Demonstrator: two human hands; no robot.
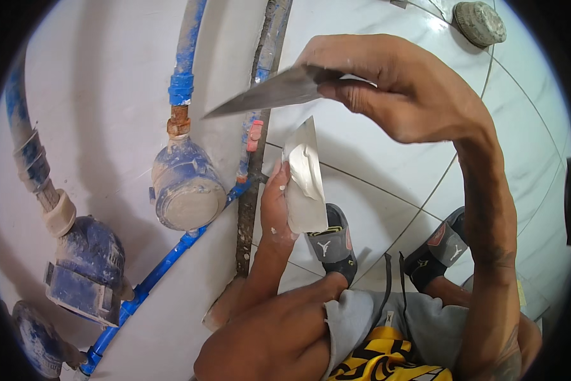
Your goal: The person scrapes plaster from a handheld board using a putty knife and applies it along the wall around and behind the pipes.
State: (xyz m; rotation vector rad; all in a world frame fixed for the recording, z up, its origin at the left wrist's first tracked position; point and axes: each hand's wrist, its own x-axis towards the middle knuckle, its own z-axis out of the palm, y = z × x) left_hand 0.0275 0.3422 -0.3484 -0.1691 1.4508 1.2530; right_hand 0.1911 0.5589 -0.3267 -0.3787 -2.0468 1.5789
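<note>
My right hand (390, 90) is raised and grips a metal putty knife (276, 93) between thumb and fingers. Its thin blade points left toward the white wall (118, 119); whether the tip touches it I cannot tell. Lower down, my left hand (276, 205) holds a second flat metal blade (307, 219), its face turned up. A smear of white putty (306, 166) lies along that blade's upper part. White specks dot the left wrist. The handles of both tools are hidden by my hands.
Dusty blue water meters (187, 190) (87, 266) stand against the wall, joined to blue pipes (142, 290). A red valve handle (254, 135) sits on a pipe by the wall's rough lower edge. White floor tiles (376, 185) lie beneath my sandals (330, 245). A plaster-caked round object (480, 24) rests at upper right.
</note>
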